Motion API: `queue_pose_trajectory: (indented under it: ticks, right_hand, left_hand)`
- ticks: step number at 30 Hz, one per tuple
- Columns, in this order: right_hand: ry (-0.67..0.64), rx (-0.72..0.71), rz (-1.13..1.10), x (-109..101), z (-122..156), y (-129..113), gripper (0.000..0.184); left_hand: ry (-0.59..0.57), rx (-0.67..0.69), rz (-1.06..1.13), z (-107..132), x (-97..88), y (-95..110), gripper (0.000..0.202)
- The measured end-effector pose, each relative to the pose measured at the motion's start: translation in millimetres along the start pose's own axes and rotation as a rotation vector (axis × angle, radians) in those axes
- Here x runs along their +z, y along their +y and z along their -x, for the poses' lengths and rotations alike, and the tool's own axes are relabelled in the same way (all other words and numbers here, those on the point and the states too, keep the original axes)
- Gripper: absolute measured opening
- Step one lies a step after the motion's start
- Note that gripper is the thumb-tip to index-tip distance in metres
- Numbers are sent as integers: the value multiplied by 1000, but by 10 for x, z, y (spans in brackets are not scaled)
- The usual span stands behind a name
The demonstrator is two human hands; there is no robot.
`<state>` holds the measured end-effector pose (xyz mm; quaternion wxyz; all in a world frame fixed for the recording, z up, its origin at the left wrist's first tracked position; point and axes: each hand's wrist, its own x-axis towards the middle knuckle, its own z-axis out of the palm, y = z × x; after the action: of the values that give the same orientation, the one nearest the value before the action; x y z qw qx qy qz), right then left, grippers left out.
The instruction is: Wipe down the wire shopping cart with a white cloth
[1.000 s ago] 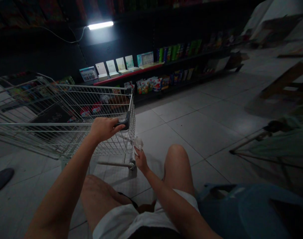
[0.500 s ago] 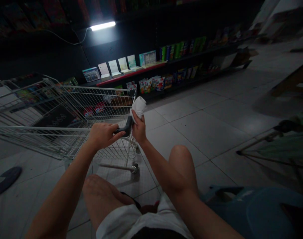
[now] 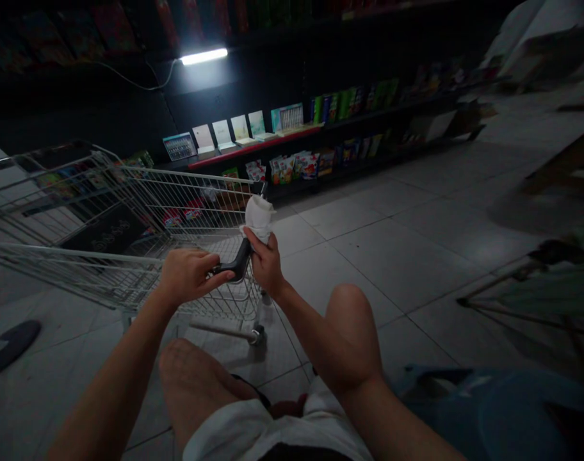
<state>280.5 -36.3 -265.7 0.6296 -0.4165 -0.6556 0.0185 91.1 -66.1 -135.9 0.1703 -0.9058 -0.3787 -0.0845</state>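
At the near corner of the wire shopping cart (image 3: pixel 186 205), the left hand (image 3: pixel 186 276) lies curled on the black plastic handle (image 3: pixel 232 261), its fingertips touching it, though how tightly it closes cannot be told. Just beside that handle, the right hand (image 3: pixel 266 262) is closed narrowly around a crumpled white wad (image 3: pixel 258 218) (tissue or cloth, hard to tell which), which sticks up above the fingers. Beyond the cart, low shelves of packaged goods (image 3: pixel 253 146) run along a dark wall (image 3: pixel 104 109) above the tiled floor (image 3: pixel 369 256).

right hand (image 3: pixel 266 264) grips what seems white tissue (image 3: pixel 258 218).
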Motion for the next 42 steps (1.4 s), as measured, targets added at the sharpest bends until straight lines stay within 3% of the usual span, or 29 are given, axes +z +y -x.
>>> queue_pose_trajectory:
  ticks: [4, 7, 9, 12, 14, 16, 20, 22, 29, 31, 36, 38, 40, 42]
  right_hand:
    - [15, -219, 11, -105, 163, -331, 51]
    - [-67, -384, 13, -152, 202, -422, 49]
    - [-98, -331, 3, -107, 72, -284, 48]
    - [-99, -121, 6, 38, -262, 91, 49]
    - [-86, -18, 28, 118, -431, 280, 51]
    - [-91, -6, 13, 146, -448, 325, 52]
    - [-157, -100, -78, 130, -115, 127, 56]
    - [-172, -81, -49, 150, 11, 45, 60]
    - [-117, 22, 65, 401, -42, 102, 70]
    - [-159, -16, 23, 510, 178, 137, 66]
    - [-275, -53, -21, 766, 1104, 310, 50]
    - [-302, -53, -49, 789, 1304, 363, 46]
    - [-312, -26, -67, 765, 1288, 352, 48]
    - [-306, 17, -47, 744, 1090, 270, 58]
  left_hand:
    - [-55, -3, 18, 129, -63, -54, 74]
    - [-161, -58, 13, 157, -197, 65, 75]
    - [-215, -155, -39, 94, -302, 260, 75]
    - [-270, -306, -133, -116, -395, 599, 73]
    - [-313, -375, -152, -280, -381, 751, 60]
    - [-338, -413, -140, -405, -317, 808, 39]
    - [-340, -400, -107, -467, -177, 746, 38]
    - [-324, -362, -124, -442, -154, 692, 39]
    - [-377, -332, -202, -363, -173, 554, 37]
    - [-380, -340, -215, -312, -165, 501, 40]
    - [-411, -360, -257, -132, -161, 306, 41]
    - [-419, -372, -269, -65, -172, 216, 40]
    - [-424, -374, -277, -4, -185, 129, 40]
    - [-426, -368, -279, 54, -195, 48, 40]
